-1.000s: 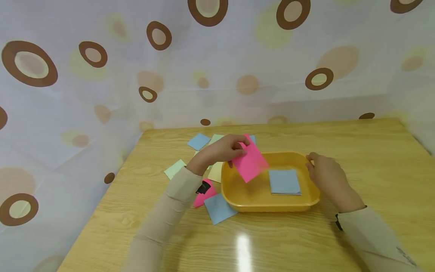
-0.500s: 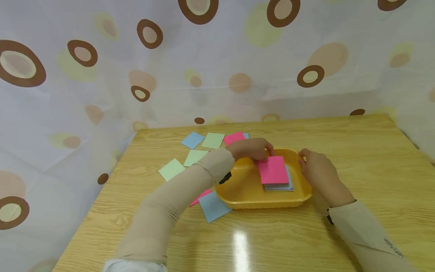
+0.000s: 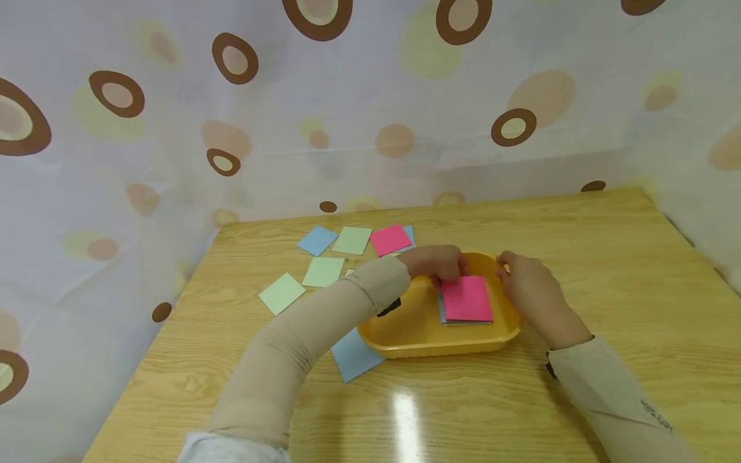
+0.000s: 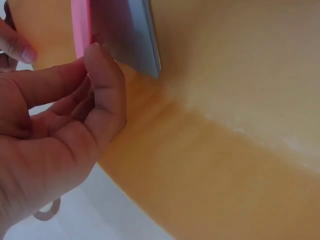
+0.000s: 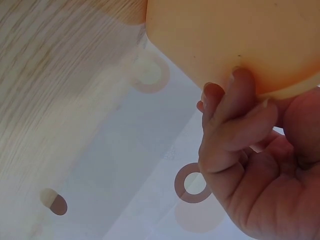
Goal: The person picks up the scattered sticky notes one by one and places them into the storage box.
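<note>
From where I stand, the left hand [image 3: 446, 260] has thumb and fingertips closed together, pinching a pink paper [image 3: 467, 299] over blue paper [image 4: 142, 47] inside the yellow tray [image 3: 413, 325]. The right hand [image 3: 532, 289], fingers curled, grips the tray's rim.

Left fingers [image 4: 107, 87] pinched, right fingers [image 5: 239, 95] curled.

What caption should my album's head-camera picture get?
The left hand pinches a square pink paper over square blue paper inside a shallow yellow-orange plastic tray while the right hand grips the tray.
</note>
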Demonstrator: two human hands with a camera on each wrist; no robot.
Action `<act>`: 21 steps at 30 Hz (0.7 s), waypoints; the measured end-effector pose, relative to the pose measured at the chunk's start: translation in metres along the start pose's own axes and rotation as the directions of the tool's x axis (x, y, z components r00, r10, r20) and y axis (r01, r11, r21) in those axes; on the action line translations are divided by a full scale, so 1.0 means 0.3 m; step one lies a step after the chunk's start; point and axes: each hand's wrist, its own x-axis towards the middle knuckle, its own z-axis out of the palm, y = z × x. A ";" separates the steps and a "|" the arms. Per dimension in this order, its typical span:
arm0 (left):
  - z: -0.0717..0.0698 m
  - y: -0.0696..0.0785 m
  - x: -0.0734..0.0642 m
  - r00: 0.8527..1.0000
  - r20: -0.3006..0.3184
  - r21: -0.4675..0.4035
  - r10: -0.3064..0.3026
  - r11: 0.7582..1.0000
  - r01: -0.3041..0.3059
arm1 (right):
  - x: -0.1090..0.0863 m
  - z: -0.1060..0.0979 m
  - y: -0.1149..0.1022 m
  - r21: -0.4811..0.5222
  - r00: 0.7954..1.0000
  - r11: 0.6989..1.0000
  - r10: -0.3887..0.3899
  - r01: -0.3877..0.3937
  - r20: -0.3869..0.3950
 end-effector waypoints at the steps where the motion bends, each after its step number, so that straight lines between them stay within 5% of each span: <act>1: 0.007 -0.002 0.002 1.000 -0.019 0.030 0.002 1.000 -0.001 | 0.001 0.000 -0.001 0.000 1.000 1.000 0.000 0.000 0.000; 7: 0.047 0.007 0.005 0.994 -0.109 0.306 0.006 0.952 0.028 | 0.000 -0.001 -0.008 -0.003 1.000 1.000 0.003 -0.003 0.003; 14: 0.076 0.035 -0.029 0.975 -0.200 0.550 0.094 0.835 0.032 | -0.010 0.000 -0.010 -0.021 1.000 1.000 -0.008 0.008 -0.013; 21: 0.075 0.068 -0.059 0.980 -0.187 0.569 0.062 0.820 0.056 | -0.007 0.001 -0.012 -0.032 0.999 0.999 -0.026 0.025 -0.022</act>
